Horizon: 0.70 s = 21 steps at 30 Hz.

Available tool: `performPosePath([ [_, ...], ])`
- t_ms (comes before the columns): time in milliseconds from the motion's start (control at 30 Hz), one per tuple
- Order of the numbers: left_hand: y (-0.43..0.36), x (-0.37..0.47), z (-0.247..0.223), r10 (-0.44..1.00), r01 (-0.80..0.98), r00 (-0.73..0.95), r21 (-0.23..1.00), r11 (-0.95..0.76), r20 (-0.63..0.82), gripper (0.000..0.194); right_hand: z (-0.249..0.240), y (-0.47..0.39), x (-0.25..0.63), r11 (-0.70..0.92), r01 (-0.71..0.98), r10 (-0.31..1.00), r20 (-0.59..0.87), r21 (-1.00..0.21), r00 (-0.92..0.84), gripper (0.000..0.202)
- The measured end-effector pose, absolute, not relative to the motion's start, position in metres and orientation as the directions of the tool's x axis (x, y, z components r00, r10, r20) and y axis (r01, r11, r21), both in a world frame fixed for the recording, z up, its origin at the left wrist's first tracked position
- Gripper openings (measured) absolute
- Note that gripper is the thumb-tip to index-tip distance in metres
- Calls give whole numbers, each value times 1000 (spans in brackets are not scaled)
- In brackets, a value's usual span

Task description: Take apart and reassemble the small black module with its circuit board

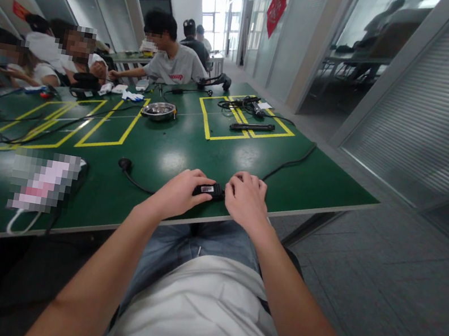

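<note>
A black power adapter [208, 190] with a small white label lies at the near edge of the green table [167, 150]. My left hand [179, 192] grips its left end between thumb and fingers. Against its right end, my right hand [243, 194] is closed round the black cable [289, 166], which runs out to the right across the tabletop. The part of the cable inside my fingers is hidden. From under my left hand another lead goes left to a black plug [125, 164] resting on the table.
Yellow tape outlines [207, 137] mark the tabletop, with a black bar-shaped item [252, 127] and coiled cables [235, 103] inside one. A metal bowl [159, 110] stands mid-table. At left lies a blurred pink-and-white object [47, 184]. A co-worker in a grey shirt [177, 65] sits opposite.
</note>
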<state>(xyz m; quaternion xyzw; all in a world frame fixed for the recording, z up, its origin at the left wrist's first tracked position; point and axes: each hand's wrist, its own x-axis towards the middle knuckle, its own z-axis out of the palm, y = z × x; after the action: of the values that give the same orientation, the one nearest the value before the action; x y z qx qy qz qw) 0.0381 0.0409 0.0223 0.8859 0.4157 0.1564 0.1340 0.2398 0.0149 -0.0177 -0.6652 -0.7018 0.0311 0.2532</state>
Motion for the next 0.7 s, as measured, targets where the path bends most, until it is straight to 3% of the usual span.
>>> performPosePath([
  [167, 38, 38, 21, 766, 694, 618, 336, -637, 177, 37, -18, 15, 240, 114, 918, 947, 321, -381, 15, 32],
  [267, 42, 35, 22, 777, 660, 601, 432, -614, 187, 34, -17, 15, 240, 110, 920, 952, 307, -376, 12, 32],
  [367, 53, 31, 22, 852, 690, 459, 503, -519, 250, 35, -18, 16, 241, 114, 919, 950, 311, -378, 11, 30],
  [467, 63, 30, 19, 906, 787, 318, 456, -416, 278, 34, -19, 17, 241, 120, 914, 942, 335, -388, 18, 29],
  [600, 64, 31, 12, 920, 810, 342, 436, -393, 192, 27, -22, 16, 240, 131, 902, 931, 364, -412, 31, 32],
  [700, 53, 32, 9, 904, 828, 315, 382, -411, 289, 25, -23, 16, 239, 137, 899, 929, 368, -417, 29, 33],
])
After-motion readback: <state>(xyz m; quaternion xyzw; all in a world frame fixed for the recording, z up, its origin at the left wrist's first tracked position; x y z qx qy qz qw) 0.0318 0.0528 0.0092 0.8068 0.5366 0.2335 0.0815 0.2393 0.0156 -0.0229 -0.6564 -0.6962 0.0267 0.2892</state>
